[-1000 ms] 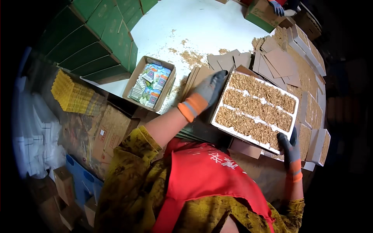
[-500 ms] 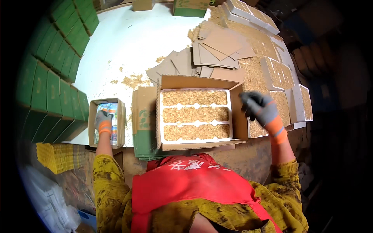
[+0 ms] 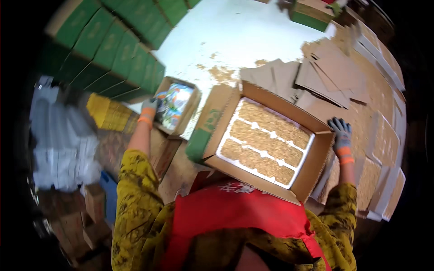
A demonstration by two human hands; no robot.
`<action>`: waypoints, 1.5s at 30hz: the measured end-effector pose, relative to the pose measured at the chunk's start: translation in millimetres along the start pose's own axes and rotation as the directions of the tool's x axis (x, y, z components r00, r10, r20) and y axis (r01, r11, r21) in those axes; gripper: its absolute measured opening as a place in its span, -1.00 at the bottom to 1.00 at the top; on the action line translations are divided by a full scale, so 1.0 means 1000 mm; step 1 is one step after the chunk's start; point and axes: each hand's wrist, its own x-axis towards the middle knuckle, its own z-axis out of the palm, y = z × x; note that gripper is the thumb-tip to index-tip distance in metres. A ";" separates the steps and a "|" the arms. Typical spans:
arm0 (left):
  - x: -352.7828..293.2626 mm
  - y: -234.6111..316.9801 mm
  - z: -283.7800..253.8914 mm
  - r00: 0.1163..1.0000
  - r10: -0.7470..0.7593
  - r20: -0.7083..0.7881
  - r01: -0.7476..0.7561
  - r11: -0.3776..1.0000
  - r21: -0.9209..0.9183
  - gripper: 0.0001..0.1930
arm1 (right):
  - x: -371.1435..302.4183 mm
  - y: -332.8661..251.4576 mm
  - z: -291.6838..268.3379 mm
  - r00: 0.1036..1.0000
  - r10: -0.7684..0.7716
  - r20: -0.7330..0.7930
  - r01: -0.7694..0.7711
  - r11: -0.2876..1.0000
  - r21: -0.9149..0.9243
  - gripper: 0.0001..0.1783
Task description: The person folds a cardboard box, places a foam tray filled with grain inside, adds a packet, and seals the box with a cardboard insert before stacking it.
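Head view: open carton (image 3: 316, 169) at centre, filled white tray (image 3: 266, 142) inside. Left hand (image 3: 151, 107), left of centre, is over packets (image 3: 175, 101) in the small box (image 3: 193, 108); curl and grip unclear from blur. Slick packets could slip or come up doubled. Right hand (image 3: 341, 132), fingers loosely spread, nothing visibly held, at carton's right rim; a bump could skew it.

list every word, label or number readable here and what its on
Red apron: white characters, blurred, not transcribed.
Packets in the small brown carton: colourful print, too blurred to read.
Green-and-brown cardboard left of the open carton: a green mark, no readable words.
Stacked green cartons: faint marks, too blurred to read.
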 end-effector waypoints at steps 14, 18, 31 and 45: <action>-0.252 0.322 -0.025 0.264 0.904 0.337 -0.965 0.242 0.105 -0.53 | 0.008 -0.191 -0.245 0.763 -0.219 -0.608 0.318 0.946 0.059 -0.49; -0.255 0.311 -0.018 0.823 0.559 -0.099 -0.462 0.559 -0.689 -0.51 | 0.014 -0.280 -0.227 0.939 -0.341 -0.047 0.343 0.919 0.195 -0.47; -0.193 0.230 0.047 0.523 0.600 0.605 0.423 0.433 -0.796 -0.31 | -0.042 -0.209 -0.183 0.907 0.386 0.169 -0.242 0.151 0.958 -0.45; -0.231 0.265 0.038 0.794 0.362 0.489 0.077 0.738 -0.671 0.09 | -0.060 -0.192 -0.050 0.795 0.280 0.538 -0.353 -0.507 0.786 -0.26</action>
